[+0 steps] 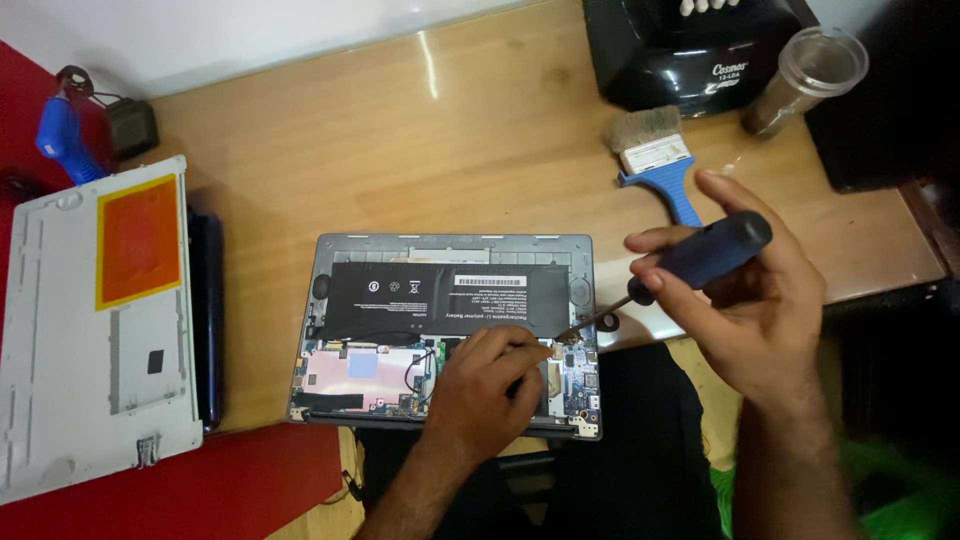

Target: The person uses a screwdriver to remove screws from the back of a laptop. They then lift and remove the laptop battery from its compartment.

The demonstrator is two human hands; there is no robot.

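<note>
An opened laptop lies base-up at the near edge of the wooden bench, its black battery and circuit boards exposed. The left hand rests curled on the boards, fingertips pressing near the lower right corner. The right hand hovers just right of the laptop, closed around a blue-handled screwdriver whose tip meets the board beside the left fingers. The removed grey cover lies well left; a blue brush sits behind.
</note>
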